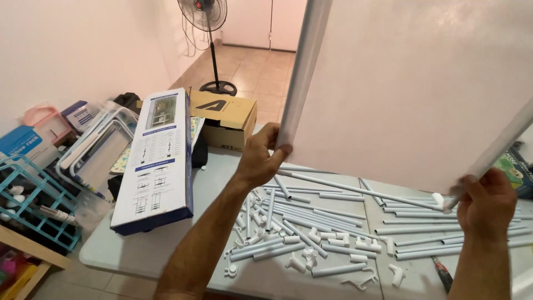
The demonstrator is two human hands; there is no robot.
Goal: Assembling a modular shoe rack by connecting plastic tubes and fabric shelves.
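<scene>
- Up close, a large white sheet (411, 89) filled the right half of the view, raised over a grey table (166, 250).
- A white pole (302, 72) ran along its left edge and another pole (499, 144) along its right.
- The left hand (261, 158) was clenched around the foot of the left pole; the right hand (488, 203) gripped the lower end of the right one.
- The sheet looked thin, light and floppy, the poles stiff and smooth, perhaps slippery; the pole ends seemed the surest hold.
- Below lay scattered white tubes (311, 222) and small connectors (302, 261).
- Farther left sat a long printed box (158, 161), a brown carton (227, 116) and, far off, a standing fan (208, 33).
</scene>
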